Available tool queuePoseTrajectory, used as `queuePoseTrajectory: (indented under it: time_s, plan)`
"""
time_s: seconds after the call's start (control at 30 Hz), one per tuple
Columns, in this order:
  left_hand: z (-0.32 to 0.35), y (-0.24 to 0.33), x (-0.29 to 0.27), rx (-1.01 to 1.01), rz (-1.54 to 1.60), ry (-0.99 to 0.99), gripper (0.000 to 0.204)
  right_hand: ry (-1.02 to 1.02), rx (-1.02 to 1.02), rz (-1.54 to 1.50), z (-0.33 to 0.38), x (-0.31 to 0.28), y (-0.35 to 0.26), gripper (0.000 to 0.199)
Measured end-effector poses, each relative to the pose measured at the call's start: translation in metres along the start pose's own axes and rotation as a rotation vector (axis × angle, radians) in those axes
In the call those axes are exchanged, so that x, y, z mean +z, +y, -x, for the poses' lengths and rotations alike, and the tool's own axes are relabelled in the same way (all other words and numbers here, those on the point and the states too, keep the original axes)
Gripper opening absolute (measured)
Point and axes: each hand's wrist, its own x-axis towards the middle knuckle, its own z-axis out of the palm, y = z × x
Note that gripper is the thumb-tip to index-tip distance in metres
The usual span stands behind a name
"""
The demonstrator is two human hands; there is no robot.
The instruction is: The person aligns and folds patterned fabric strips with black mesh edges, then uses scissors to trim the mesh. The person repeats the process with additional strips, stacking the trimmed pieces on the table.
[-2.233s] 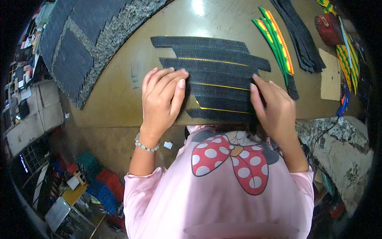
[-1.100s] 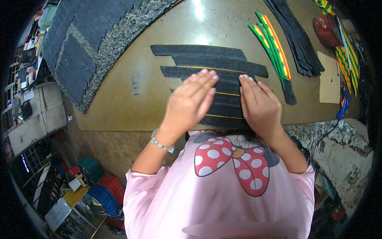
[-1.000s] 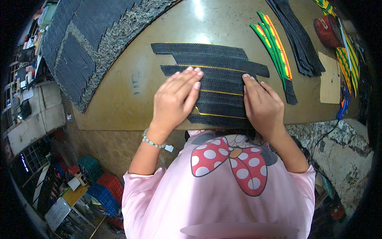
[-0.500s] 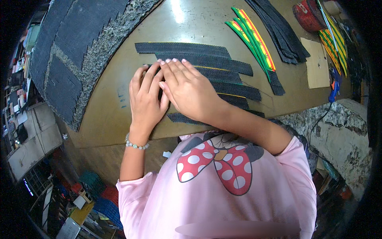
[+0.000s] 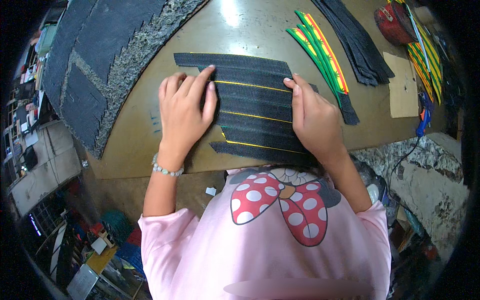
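Note:
Black woven webbing strips [image 5: 255, 93], several of them, lie side by side on the table in front of me, thin yellow lines showing between some. At their left ends rests my left hand [image 5: 183, 111], index finger stretched onto the second strip from the far side and thumb held apart from it. My right hand [image 5: 317, 116] closes on the right end of a strip, thumb and index finger pinching it. Its palm and fingers cover several right ends. The nearest strip [image 5: 265, 151] lies by the table's front edge, close to my shirt.
Green, yellow and red patterned strips [image 5: 320, 52] lie to the right, beside a stack of black strips [image 5: 352, 42]. Farther right are a red container [image 5: 395, 24], a cardboard piece [image 5: 401, 85] and a blue corded tool [image 5: 424, 117]. A large rough dark slab [image 5: 117, 70] covers the table's left side.
My right hand has moved off my left hand to the strips' right ends. The strips now sit closer together and their right ends are more even. My left hand stays at the left ends.

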Motion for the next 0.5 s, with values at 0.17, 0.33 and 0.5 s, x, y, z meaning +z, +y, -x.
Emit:
queuePoseTrajectory:
  time_s: [0.17, 0.33, 0.5]
  plan:
    - [-0.014, 0.046, 0.015, 0.173, 0.433, -0.030, 0.036, 0.012, -0.223, 0.280, -0.002, 0.008, -0.003, 0.026]
    - [0.004, 0.016, 0.019, 0.052, 0.465, -0.079, 0.031, 0.004, -0.322, 0.333, -0.004, 0.008, 0.000, 0.028]
    - [0.010, -0.032, 0.010, -0.124, 0.374, 0.038, 0.026, -0.168, -0.244, 0.341, -0.019, -0.011, -0.011, 0.027]
